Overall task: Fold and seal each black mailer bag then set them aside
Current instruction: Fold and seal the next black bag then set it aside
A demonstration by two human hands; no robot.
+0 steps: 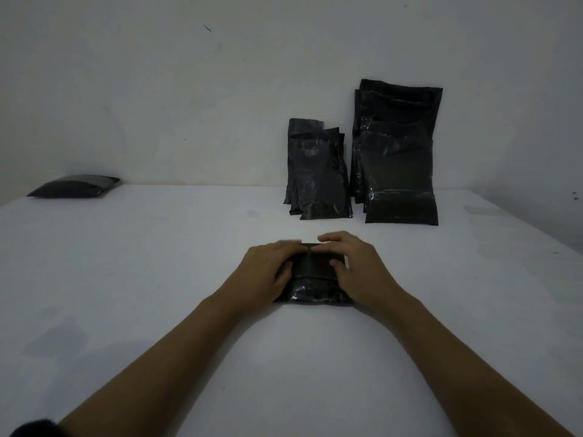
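A small black mailer bag lies flat on the white table in the middle, its top flap folded down towards me. My left hand rests on the bag's left side, fingers laid along the folded top edge and thumb on the flap. My right hand covers the right side, thumb pressing the flap and fingers spread over the far edge. Both hands hide the bag's sides.
Two groups of black mailer bags lean upright on the wall at the back: smaller bags and taller bags to their right. One flat black bag lies at the far left by the wall.
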